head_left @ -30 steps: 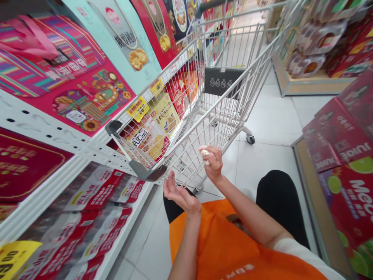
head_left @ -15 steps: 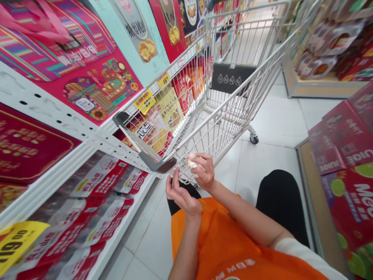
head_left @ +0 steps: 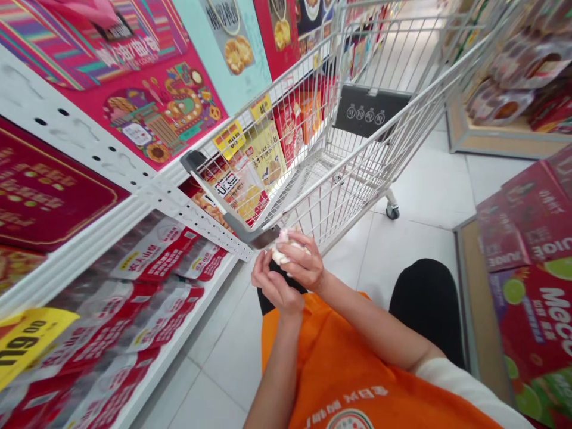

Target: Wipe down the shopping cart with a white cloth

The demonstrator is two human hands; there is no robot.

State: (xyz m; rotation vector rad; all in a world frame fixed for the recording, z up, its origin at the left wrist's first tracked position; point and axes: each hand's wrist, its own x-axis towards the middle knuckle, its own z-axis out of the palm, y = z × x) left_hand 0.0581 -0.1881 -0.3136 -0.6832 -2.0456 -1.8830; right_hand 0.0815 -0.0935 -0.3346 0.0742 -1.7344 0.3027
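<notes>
In the head view my right hand is closed around a small, crumpled white and pink thing whose kind I cannot make out. Close beside it, my left hand has its fingers curled, with the fingertips against the left edge of that thing. Both hands are in front of my orange apron, just below the near corner of a metal shopping cart. Part of the white thing is hidden behind my right fingers.
A shelf on the left carries red-labelled bottle packs, gift boxes and yellow price tags. Red drink cartons are stacked on a low platform at right. White floor tiles lie between. My black-clad knee is beside the platform.
My hands have come together; the right one carried the white and pink thing left and slightly down to the left fingers, which have curled in. The view has shifted slightly.
</notes>
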